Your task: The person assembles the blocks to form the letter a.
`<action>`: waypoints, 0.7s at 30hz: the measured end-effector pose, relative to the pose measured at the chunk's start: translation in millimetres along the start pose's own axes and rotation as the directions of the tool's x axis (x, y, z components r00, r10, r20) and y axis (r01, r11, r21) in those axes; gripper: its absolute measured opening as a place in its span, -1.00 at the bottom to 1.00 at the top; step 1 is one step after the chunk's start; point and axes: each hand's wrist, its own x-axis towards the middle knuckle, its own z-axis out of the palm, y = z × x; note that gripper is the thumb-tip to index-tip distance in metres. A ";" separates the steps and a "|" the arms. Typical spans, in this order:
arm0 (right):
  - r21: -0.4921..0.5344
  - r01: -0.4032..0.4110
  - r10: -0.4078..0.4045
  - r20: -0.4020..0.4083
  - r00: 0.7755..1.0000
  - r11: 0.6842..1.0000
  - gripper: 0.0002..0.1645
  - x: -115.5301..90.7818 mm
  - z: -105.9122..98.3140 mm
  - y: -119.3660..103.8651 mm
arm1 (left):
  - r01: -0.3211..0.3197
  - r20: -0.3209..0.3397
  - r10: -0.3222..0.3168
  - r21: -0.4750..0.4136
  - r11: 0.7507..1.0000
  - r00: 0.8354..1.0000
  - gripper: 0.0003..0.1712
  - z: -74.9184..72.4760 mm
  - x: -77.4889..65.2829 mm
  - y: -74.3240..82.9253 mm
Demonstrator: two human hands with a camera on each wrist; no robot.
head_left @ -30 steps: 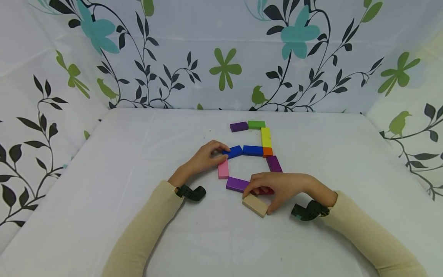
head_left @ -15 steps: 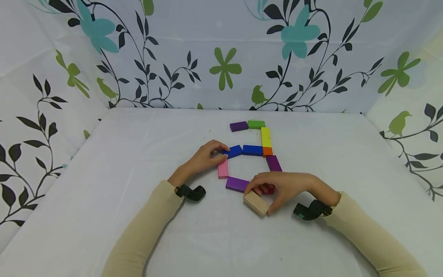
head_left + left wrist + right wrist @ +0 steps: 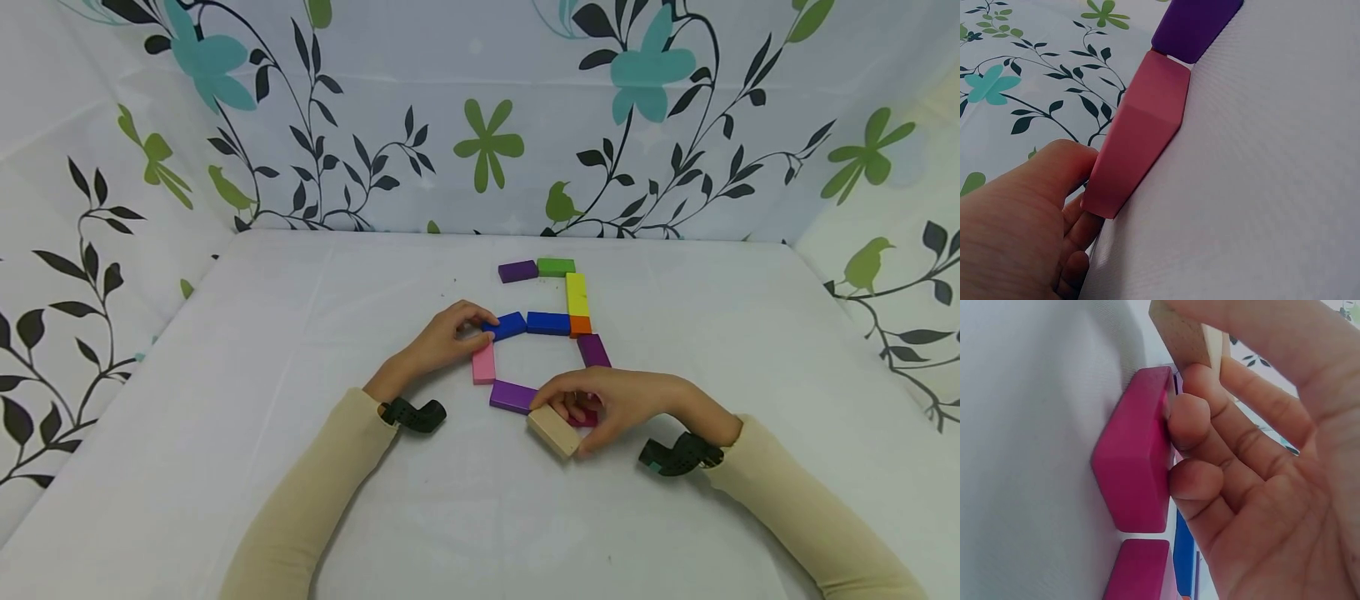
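My right hand [image 3: 626, 400] pinches a beige wooden block [image 3: 553, 432] between thumb and fingers, its long side tipped into view. In the right wrist view, curled fingertips rest right at a magenta block [image 3: 1132, 456] beside the beige one. My left hand [image 3: 448, 337] pinches the left end of a blue block [image 3: 512, 325] with thumb and forefinger. Directly below that end lies a pink block [image 3: 483, 365], which the left wrist view shows close to the thumb. A purple block [image 3: 513, 397] adjoins the pink one at the lower left.
More blocks on the white cloth join the outline: a second blue block [image 3: 548, 323], orange [image 3: 580, 326], yellow [image 3: 576, 293], green [image 3: 557, 267], dark purple [image 3: 517, 272] and another purple block [image 3: 594, 350]. A flower-patterned curtain [image 3: 405, 100] stands behind.
The beige block has tilted, showing more of its side, and has turned slightly in the right hand. That hand has shifted a little right and up. The left hand keeps its place.
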 end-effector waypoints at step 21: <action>0.024 0.042 -0.042 0.007 0.999 0.999 -0.24 1.0 -2.4 1.3 | -0.005 0.005 0.005 0.004 1.000 1.000 -0.70 -0.6 -0.6 0.5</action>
